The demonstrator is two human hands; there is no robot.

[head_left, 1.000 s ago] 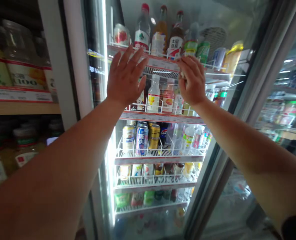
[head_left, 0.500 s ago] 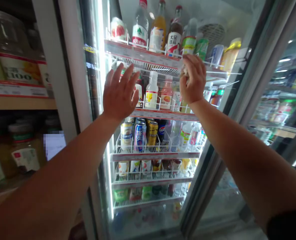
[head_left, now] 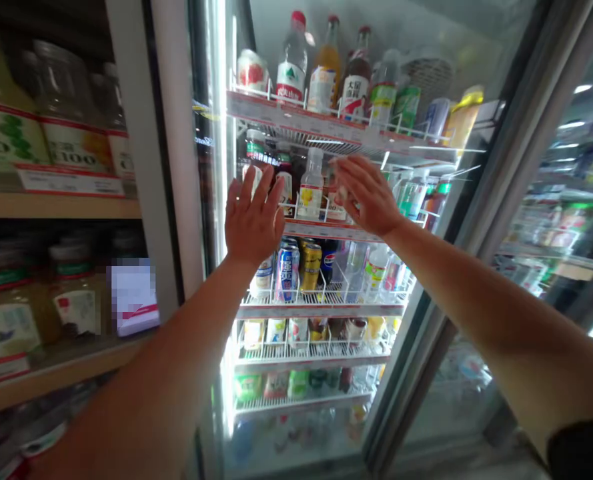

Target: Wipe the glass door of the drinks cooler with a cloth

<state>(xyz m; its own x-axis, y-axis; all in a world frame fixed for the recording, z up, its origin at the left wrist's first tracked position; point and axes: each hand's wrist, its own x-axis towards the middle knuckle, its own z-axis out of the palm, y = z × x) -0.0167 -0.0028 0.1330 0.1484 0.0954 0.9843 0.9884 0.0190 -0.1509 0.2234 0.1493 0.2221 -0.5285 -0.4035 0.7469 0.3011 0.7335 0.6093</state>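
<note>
My left hand (head_left: 256, 217) is raised, fingers spread and pointing up, in front of the drinks fridge's second shelf. It holds nothing and looks to be at the glass door (head_left: 416, 280), which carries faint reflections. To its right, my right hand (head_left: 369, 193) has bent fingers closed around something small and whitish, mostly hidden. That hand covers part of a bottle with an orange label (head_left: 335, 212). Between the hands stands a clear bottle with a yellow fruit label (head_left: 310, 190). Whether either palm touches the glass, I cannot tell.
Bottles, such as a red-capped water bottle (head_left: 292, 63), line the top shelf (head_left: 296, 117). Cans, including a gold can (head_left: 310, 267), fill lower racks. At left, a wooden shelf (head_left: 56, 205) holds juice bottles. A metal door frame (head_left: 426, 373) runs along the right.
My right hand has moved left and down from the top shelf's edge, its fingers now less tightly curled. My left hand stays spread, a little lower. The view has shifted slightly.
</note>
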